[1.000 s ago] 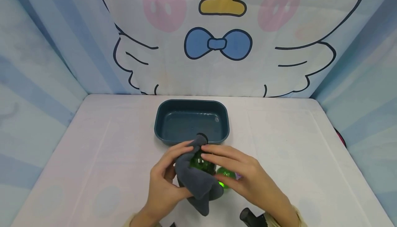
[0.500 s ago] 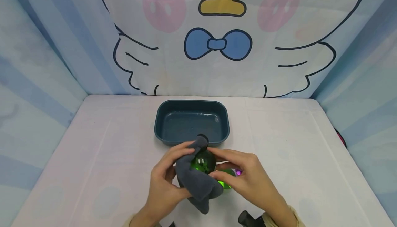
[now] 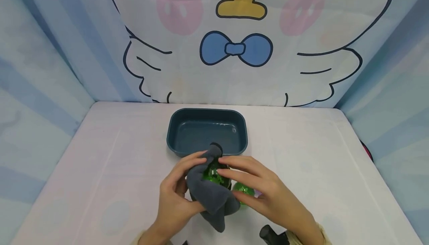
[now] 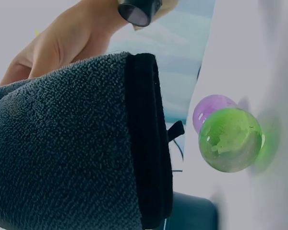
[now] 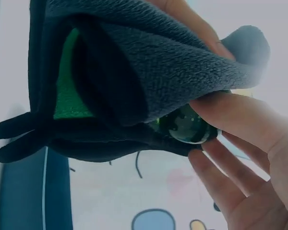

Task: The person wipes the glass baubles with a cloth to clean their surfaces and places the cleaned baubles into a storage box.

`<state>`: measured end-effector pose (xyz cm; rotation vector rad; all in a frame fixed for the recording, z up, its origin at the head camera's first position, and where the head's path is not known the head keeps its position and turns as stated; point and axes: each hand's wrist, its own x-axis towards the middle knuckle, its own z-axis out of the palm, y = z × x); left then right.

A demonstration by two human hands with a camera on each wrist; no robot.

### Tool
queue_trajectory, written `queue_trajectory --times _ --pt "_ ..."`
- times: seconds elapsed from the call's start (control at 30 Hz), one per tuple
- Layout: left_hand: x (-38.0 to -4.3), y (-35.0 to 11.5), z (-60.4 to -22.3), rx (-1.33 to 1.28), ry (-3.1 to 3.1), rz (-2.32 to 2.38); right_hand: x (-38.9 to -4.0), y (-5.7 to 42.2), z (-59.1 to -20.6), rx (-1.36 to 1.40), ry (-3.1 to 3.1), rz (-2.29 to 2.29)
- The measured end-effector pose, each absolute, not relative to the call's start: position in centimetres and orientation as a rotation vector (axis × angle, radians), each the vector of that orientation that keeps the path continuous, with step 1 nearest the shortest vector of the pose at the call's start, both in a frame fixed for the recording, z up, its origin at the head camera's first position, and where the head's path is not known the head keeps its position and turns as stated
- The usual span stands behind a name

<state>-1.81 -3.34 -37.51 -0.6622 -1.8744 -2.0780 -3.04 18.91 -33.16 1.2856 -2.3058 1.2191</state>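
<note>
A dark grey terry cloth (image 3: pixel 211 193) with a black hem and a small loop is wrapped partly round a clear green ball (image 3: pixel 216 175). My left hand (image 3: pixel 177 196) grips the cloth from the left, fingers over its upper part and thumb at its lower front. From the right, my right hand (image 3: pixel 268 185) holds the ball's bare side. In the right wrist view, thumb and fingers pinch the ball (image 5: pixel 189 127) where it sticks out of the cloth. A second green ball (image 4: pixel 230 140) rests on the table, with a purple ball (image 4: pixel 211 108) right behind it.
A dark teal tray (image 3: pixel 201 131) stands just beyond the hands, and the cloth's top corner overlaps its near rim. Below the right wrist shows a black cylindrical device (image 3: pixel 273 235). A printed curtain (image 3: pixel 234 77) closes off the table's back edge.
Half a second ago the right fingers had drawn to the ball's right edge, baring more of it; now they reach over its front again. The cloth and left hand have shifted slightly left.
</note>
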Motion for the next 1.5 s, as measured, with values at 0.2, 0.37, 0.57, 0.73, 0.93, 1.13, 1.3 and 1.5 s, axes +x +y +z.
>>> queue_trajectory --times 0.2,0.37,0.57,0.73,0.93,1.13,1.3,1.5 --pt "-1.73 -3.34 -37.54 -0.673 -1.884 -2.076 -3.32 18.78 -33.6 1.285 -2.317 1.276" --pt "-1.74 -3.35 -37.54 -0.694 -1.887 -2.068 -3.14 18.74 -33.74 1.222 -2.37 1.277" --pt "-1.73 -3.33 -37.59 -0.696 -1.928 -2.0 -2.99 18.55 -33.99 1.106 -2.481 1.304" --pt "-1.75 -3.51 -37.5 -0.711 -1.906 -1.983 -2.89 18.48 -34.0 1.035 -2.563 1.229" --pt "-1.91 -3.66 -37.4 -0.757 -1.849 -1.993 -3.0 18.73 -33.71 1.134 -2.466 1.168" --pt "-1.96 -3.51 -37.41 -0.757 -1.848 -2.03 -3.59 18.54 -33.68 1.412 -2.133 1.157" --pt "-1.84 -3.5 -37.36 -0.738 -1.848 -2.044 -3.82 18.21 -33.86 1.434 -2.105 1.146" --pt "-1.79 -3.5 -37.39 -0.726 -1.885 -2.033 -3.64 18.21 -33.85 1.361 -2.147 1.162"
